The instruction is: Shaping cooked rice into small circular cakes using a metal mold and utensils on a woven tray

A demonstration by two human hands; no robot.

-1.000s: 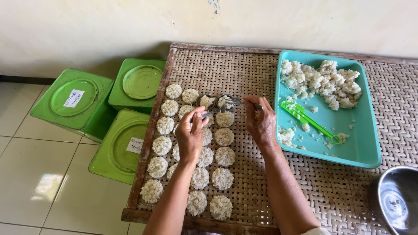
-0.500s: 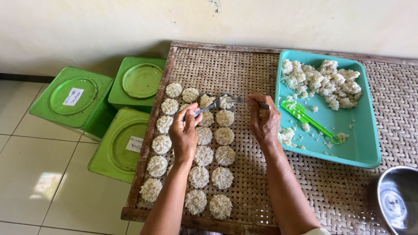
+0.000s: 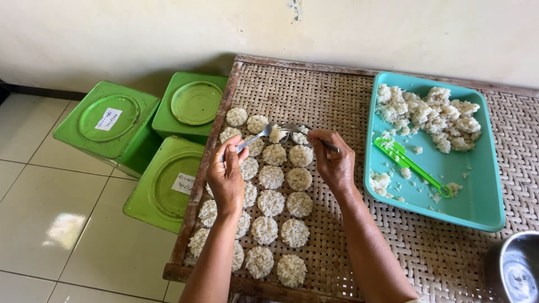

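Observation:
My left hand (image 3: 226,175) holds a metal spoon (image 3: 255,138) whose bowl carries a lump of sticky white rice (image 3: 275,134). My right hand (image 3: 332,161) grips a second metal utensil (image 3: 293,129), and its tip meets the rice lump. Both hands hover over the top of three rows of round flattened rice cakes (image 3: 272,201) laid on a woven bamboo tray (image 3: 314,90). To the right, a teal plastic tray (image 3: 477,196) holds loose cooked rice (image 3: 428,115) and a green plastic tool (image 3: 411,165).
Three green square tins with round lids (image 3: 109,126) stand on the white tiled floor left of the bamboo tray. A metal bowl (image 3: 516,269) sits at the bottom right corner. A pale wall runs behind.
My left hand has drawn back and lifted slightly, and the two utensil tips now meet around a rice lump above the top of the rows.

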